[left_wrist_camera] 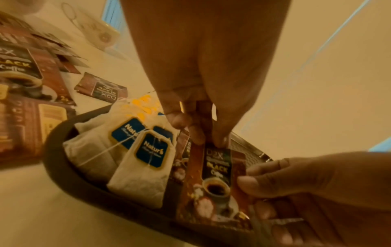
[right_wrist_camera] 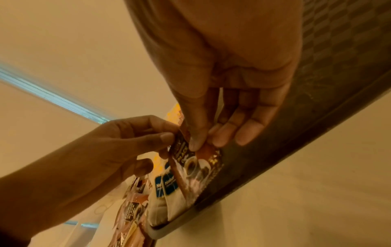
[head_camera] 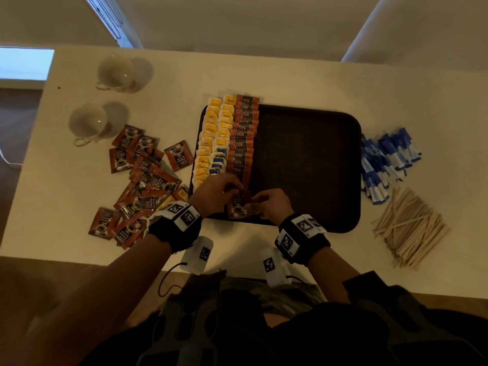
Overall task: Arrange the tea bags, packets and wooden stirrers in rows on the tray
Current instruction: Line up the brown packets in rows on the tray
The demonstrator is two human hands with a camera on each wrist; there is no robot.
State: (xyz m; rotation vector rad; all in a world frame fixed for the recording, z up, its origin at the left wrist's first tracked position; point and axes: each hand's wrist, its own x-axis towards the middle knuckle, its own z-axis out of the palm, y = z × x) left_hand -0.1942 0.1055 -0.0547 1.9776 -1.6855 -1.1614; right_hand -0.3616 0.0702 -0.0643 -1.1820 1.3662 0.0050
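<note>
A dark brown tray lies in the middle of the white table. Along its left side run two rows of tea bags and one row of brown coffee packets. At the near end of that packet row both hands hold one coffee packet. My left hand pinches its far end. My right hand pinches its right edge between thumb and fingers. The packet lies low over the tray's near rim, beside blue-tagged tea bags.
A loose pile of coffee packets lies left of the tray, with two white cups behind it. Blue sachets and a heap of wooden stirrers lie right of the tray. The tray's right part is bare.
</note>
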